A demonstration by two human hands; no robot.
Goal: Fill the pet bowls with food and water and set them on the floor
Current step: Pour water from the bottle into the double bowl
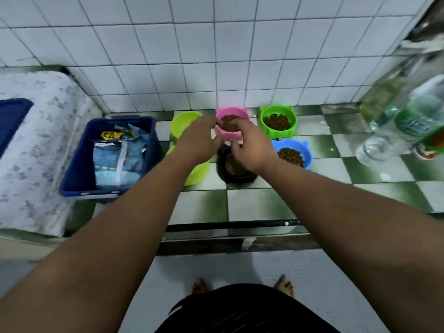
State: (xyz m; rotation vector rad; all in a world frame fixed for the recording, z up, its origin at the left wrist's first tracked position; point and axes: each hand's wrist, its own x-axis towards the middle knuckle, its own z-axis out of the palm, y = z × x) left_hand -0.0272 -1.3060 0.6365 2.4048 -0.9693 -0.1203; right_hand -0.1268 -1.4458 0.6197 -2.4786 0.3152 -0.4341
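A pink bowl (234, 112) full of brown kibble is gripped between both hands on the checked counter. My left hand (198, 139) holds its left side and my right hand (252, 147) its front right. Under my right hand stands a black bowl (230, 169) with kibble. A green bowl (277, 121) and a blue bowl (294, 153) to the right also hold kibble. Two yellow-green bowls sit at the left: one behind (183, 124), its inside hidden, and one nearer (198, 173), mostly covered by my left arm.
A blue bin (79, 169) with a pet food bag (115, 159) stands left of the bowls. Water bottles (408, 123) lie at the right. The tiled wall (216, 56) rises just behind the bowls. The counter edge (230, 224) drops to the floor by my feet.
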